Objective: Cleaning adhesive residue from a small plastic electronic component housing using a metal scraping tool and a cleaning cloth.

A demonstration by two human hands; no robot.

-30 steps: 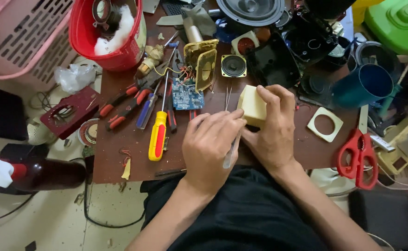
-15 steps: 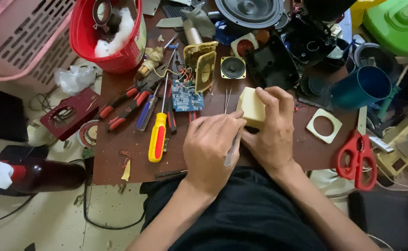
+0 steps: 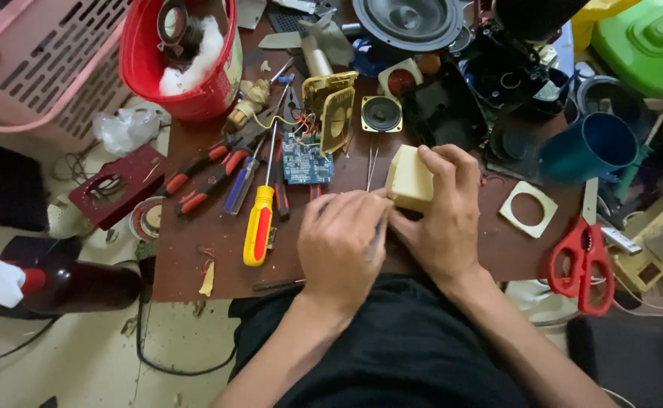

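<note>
A small cream-coloured plastic block [image 3: 409, 179] is held by the right hand [image 3: 443, 219] near the front middle of the brown tabletop [image 3: 195, 257]; the fingers are closed around its right side and top edge. The left hand [image 3: 340, 245] is curled just beside it, knuckles up, and its fingertips meet the right hand under the block. Whether something thin is gripped in the left hand cannot be told, because the fingers hide it. A yellow-handled screwdriver [image 3: 258, 225] is laid just left of the left hand. A blue circuit board [image 3: 302, 159] is seen behind it, with a small round black speaker [image 3: 380, 114] further back. Red-handled scissors [image 3: 582, 261] are placed at the right edge, well apart from the hands. A red plastic bucket [image 3: 183, 57] stands at the far left corner.
</note>
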